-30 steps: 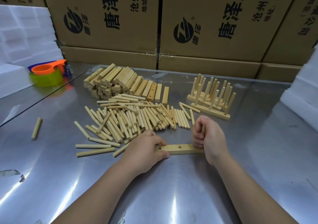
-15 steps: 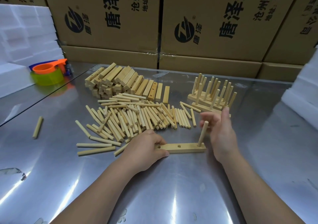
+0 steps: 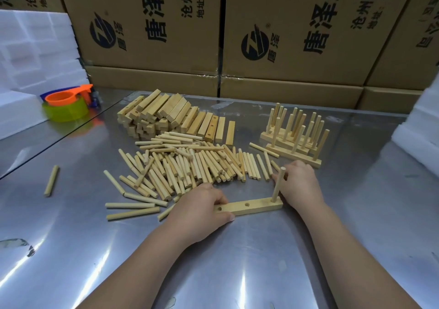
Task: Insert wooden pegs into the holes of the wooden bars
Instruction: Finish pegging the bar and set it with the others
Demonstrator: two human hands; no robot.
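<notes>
A wooden bar lies flat on the metal table near me, with two empty holes showing. One peg stands upright in its right-end hole. My left hand grips the bar's left end, thumb along the front face. My right hand is just behind the upright peg, palm down. Its fingers reach left to the right end of the loose pegs and hold nothing that I can see. Plain bars are heaped behind the pegs.
Finished bars with upright pegs stand at the back right. A stray peg lies far left. An orange and green tape dispenser sits at the back left. Cardboard boxes wall the back, and white foam flanks the right.
My right hand let go of the peg it pressed into the bar's right hole, lifted open, then dropped behind the peg toward the loose pegs. My left hand kept hold of the bar.
</notes>
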